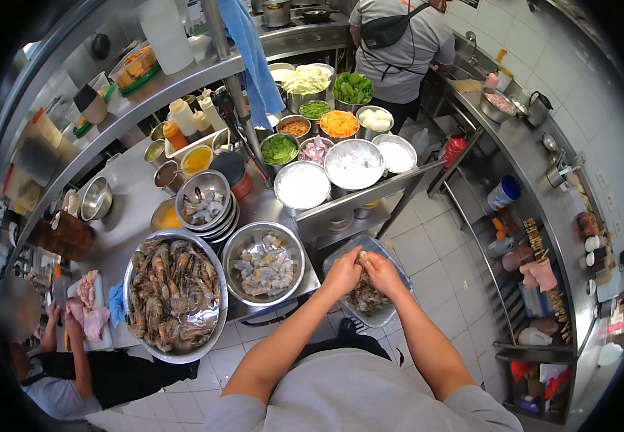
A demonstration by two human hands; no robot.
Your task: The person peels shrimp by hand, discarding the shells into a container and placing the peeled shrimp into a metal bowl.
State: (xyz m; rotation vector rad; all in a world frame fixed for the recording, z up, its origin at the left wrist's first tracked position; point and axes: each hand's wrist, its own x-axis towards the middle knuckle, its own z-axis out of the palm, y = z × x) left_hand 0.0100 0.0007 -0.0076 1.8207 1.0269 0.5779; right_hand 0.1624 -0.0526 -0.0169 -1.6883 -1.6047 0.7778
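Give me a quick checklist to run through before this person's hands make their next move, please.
1. Grip: ok. The left hand and right hand meet on what looks like a shrimp.
2. Plastic tub beneath the hands: ok.
3. Shell fully off the held shrimp: cannot tell; the hands cover most of it.
4. Room in the steel bowl: ok. Bare wall shows above the peeled shrimp.
5. All shrimp peeled: not ok. Many unpeeled shrimp lie in the large steel basin.
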